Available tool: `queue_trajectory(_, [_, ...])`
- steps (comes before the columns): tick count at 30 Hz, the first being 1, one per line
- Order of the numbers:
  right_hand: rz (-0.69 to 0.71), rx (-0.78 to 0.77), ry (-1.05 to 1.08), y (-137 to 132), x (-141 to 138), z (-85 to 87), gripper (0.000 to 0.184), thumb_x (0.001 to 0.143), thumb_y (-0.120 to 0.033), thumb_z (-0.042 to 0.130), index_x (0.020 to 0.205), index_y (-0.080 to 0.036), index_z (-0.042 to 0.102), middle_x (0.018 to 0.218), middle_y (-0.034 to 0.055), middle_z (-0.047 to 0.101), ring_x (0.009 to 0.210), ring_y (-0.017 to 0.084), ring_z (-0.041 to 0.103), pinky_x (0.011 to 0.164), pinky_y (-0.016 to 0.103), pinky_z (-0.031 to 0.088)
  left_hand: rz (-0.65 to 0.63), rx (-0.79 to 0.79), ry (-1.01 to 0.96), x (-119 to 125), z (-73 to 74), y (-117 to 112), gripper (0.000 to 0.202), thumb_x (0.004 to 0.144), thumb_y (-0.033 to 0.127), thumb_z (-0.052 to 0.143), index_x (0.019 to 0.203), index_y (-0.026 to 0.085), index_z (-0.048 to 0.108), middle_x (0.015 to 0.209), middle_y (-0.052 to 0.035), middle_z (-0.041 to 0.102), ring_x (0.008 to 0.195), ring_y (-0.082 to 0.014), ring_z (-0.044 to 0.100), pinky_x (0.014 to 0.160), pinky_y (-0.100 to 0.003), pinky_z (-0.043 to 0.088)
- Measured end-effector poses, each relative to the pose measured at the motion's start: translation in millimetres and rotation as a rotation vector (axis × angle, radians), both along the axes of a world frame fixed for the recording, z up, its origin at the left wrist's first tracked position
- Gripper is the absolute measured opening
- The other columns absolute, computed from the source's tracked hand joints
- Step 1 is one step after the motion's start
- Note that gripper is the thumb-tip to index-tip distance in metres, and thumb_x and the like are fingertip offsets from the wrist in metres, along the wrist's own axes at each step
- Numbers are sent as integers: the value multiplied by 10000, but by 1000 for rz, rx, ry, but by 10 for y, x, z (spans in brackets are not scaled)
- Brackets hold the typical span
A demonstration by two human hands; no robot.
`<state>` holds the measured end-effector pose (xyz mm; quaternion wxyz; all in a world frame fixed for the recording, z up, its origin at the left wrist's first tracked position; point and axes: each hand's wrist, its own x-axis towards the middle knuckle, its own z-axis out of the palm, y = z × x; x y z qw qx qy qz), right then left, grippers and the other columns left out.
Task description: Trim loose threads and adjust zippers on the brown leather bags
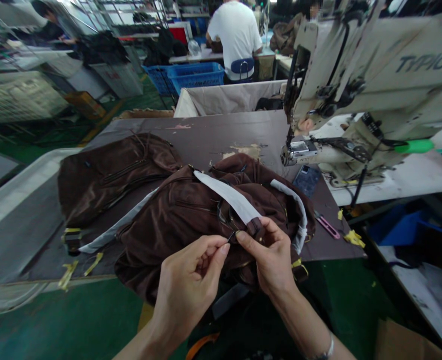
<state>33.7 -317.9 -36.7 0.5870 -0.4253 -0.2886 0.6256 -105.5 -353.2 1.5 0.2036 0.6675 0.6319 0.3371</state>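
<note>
Head view. Left hand (186,286): grip closed, thumb and forefinger pinching a small dark zipper pull (231,236). Right hand (268,257): grip clenched on a brown leather tab (255,228) ending a white fabric strip (230,196). Both over a brown suede bag (201,220), lying crumpled on a dark bench (213,135). Left of it, touching: second brown bag (111,180). Right of it, near: pink-handled snips (327,226), smartphone (306,181), sewing machine (356,95). Background: blue plastic crates (196,77), seated co-worker (236,40).
</note>
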Motion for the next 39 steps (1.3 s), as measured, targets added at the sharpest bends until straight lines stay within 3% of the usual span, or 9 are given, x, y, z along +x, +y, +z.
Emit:
queue_trajectory(5, [11,-26,32,0,9,9,289,644,-222,837,869,-201,656,794,-8,669,679,128,583,648,254,498,-7,-124,-230,-39,-159,18,133,872,275,598,965,188,633,782,8,653,687,-112,611,623,-193,477])
queue_trajectory(10, [24,-42,62,6,16,8,271,649,-212,834,854,-201,656,797,-11,666,697,128,589,670,254,505,20,-146,-395,-17,-245,26,150,870,280,604,965,168,631,763,3,645,681,-111,604,625,-189,484])
queue_trajectory(17, [3,-28,36,-2,10,-19,281,658,-216,830,883,-199,664,785,-8,657,678,125,575,660,259,502,6,-173,-299,-8,-90,13,192,869,281,605,1037,200,653,779,19,662,688,-108,623,612,-183,484])
queue_trajectory(21, [8,-23,17,0,7,-10,265,647,-220,835,851,-198,666,748,-19,646,643,114,555,615,238,487,8,-174,-269,-30,-72,8,199,866,290,606,1035,203,666,794,10,668,714,-123,636,631,-198,502])
queue_trajectory(34, [52,-83,162,2,10,42,268,658,-202,828,869,-194,664,810,-3,682,697,127,614,683,257,524,57,-116,-422,36,-329,-20,163,884,288,585,992,185,652,753,9,621,665,-106,571,614,-197,458])
queue_trajectory(39, [75,-78,209,-2,21,57,253,687,-184,811,890,-195,660,802,-8,673,694,115,613,691,247,523,46,-13,-404,71,-403,-1,120,883,248,589,968,200,659,815,3,628,700,-104,582,652,-208,465])
